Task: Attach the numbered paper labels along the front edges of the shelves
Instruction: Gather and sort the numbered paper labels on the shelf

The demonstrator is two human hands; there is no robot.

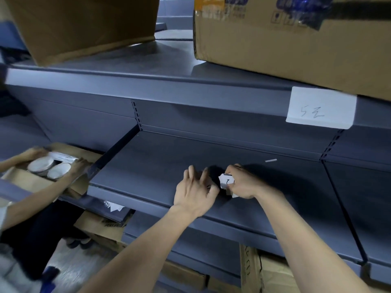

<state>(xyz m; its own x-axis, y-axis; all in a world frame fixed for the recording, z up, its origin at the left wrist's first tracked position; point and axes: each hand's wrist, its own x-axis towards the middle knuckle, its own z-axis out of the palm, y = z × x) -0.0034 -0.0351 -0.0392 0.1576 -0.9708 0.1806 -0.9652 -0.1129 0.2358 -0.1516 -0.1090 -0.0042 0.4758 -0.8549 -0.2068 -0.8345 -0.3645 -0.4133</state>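
Treat paper label, pinched at its three-o'clock edge by right hand, as light, limp, crease-prone, gripping edges only, left hand at nine o'clock splayed, empty.

Dark blue-grey across the shelves, plain and even, with rows of black slots down the uprights. White on the attached label, with thin grey handwriting. White again on the paper label, marked with 1 black pen stroke. Plain brown on the left cardboard box; brown on the right cardboard box with blue print, a yellow patch and black tape. Off-white on the 2 bowls.
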